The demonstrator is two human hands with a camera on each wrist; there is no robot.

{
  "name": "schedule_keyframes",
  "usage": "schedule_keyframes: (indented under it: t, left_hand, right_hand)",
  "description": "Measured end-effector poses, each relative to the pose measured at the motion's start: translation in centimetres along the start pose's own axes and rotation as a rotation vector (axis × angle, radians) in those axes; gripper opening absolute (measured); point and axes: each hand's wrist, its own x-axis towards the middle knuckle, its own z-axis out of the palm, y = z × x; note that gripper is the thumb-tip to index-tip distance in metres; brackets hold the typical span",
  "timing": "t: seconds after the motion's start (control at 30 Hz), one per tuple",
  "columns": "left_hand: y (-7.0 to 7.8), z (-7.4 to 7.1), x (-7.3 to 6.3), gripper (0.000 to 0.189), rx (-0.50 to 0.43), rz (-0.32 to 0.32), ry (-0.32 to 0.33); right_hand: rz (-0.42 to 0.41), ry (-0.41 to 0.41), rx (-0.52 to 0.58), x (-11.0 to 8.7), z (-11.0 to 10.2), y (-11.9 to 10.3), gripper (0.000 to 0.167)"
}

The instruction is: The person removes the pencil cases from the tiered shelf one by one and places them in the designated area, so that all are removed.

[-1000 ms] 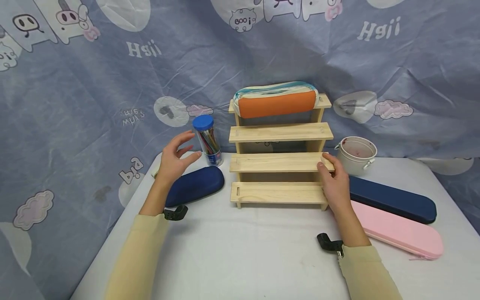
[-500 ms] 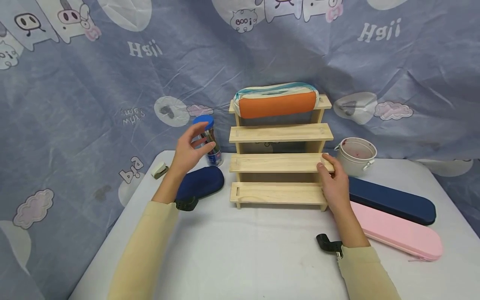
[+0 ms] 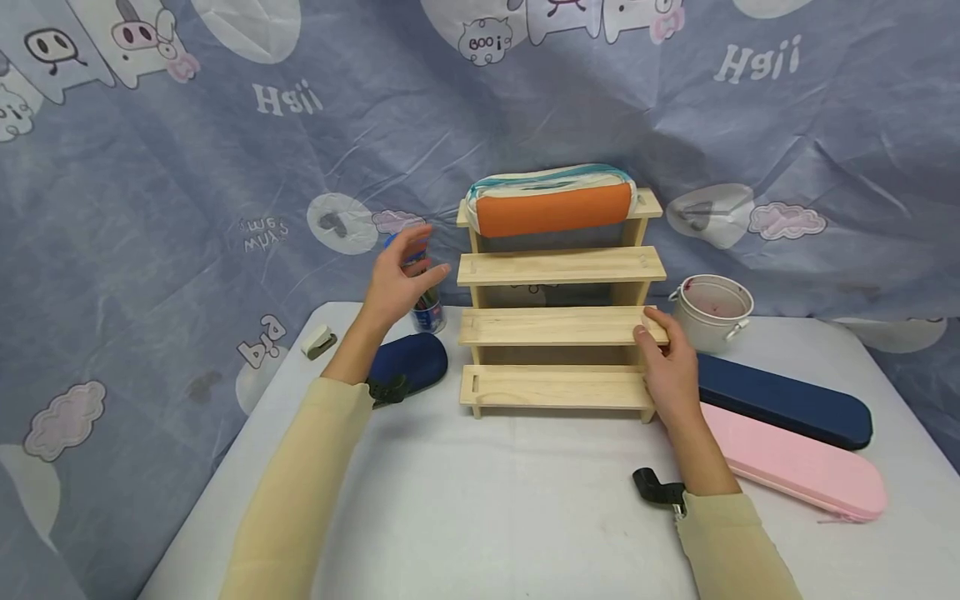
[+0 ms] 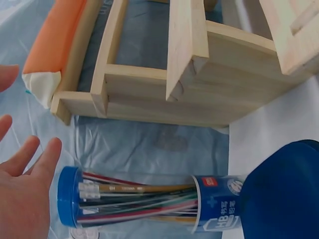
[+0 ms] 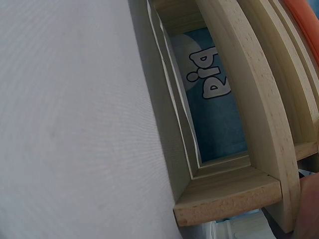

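Note:
My left hand (image 3: 396,283) is raised at the left of the stepped wooden rack (image 3: 562,267), its fingers spread and nothing between them. It overlaps the clear, blue-lidded jar of pencils (image 3: 429,319) in the head view. In the left wrist view, the fingers (image 4: 47,162) are just off the jar's blue lid (image 4: 69,196). My right hand (image 3: 671,367) grips the right end of the rack's second board from the bottom, thumb in front and fingers over the top. An orange, white and teal pencil case (image 3: 555,212) lies on the top board. The lower boards are bare.
A navy case (image 3: 420,358) lies below the left forearm, with a small stapler (image 3: 318,342) to its left. Right of the rack stand a cream metal bucket (image 3: 712,312), a long navy case (image 3: 787,400) and a pink case (image 3: 802,462). Patterned cloth (image 3: 187,208) hangs behind the table.
My left hand has moved right and slightly up, from left of the pencil jar to in front of it, uncovering the stapler. My right hand has stayed on the rack.

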Motion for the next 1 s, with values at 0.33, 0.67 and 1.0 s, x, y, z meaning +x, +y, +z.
schedule_keyframes:
  t: [0.33, 0.67, 1.0]
  left_hand:
    - [-1.6, 1.2, 2.4, 0.064, -0.006, 0.015, 0.009]
    - [0.2, 2.3, 4.0, 0.066, 0.065, -0.043, -0.005]
    - [2.1, 3.4, 5.5, 0.073, 0.062, -0.044, -0.033]
  right_hand:
    - [0.012, -0.004, -0.009, -0.1, 0.0, -0.1, 0.048]
    - [0.015, -0.004, -0.008, 0.1, 0.0, -0.1, 0.048]
    - [0.024, -0.011, -0.010, 0.0, 0.0, -0.1, 0.048]
